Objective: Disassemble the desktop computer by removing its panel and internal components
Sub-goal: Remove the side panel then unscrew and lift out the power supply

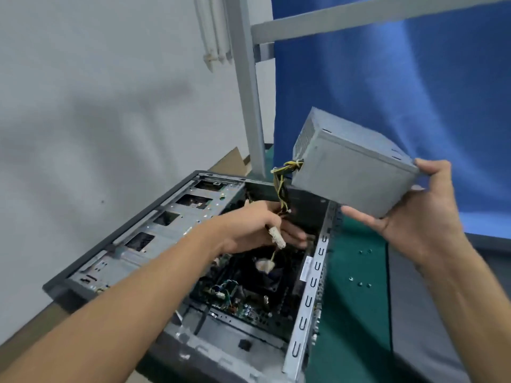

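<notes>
Right hand [414, 214] grips the grey power supply box [356, 167], held tilted in the air above the far right corner of the open computer case [307, 308]. Left hand [257, 228] is over the case interior, fingers closed on the bundle of cables [282, 189] hanging from the box; a white connector [277, 237], blurred, seems to dangle below. Case lies on the green mat [356, 299], small screws [359, 281] beside it.

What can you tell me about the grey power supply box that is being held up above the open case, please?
The power supply is a plain grey sheet-metal box, with a perforated vent face on its far end and small slots along its top edge. It is lifted clear of the computer case, tilted, and gripped at its near right corner by the right hand. A bundle of yellow and black cables hangs from its left side down to the left hand, which holds them with a white connector.
</notes>
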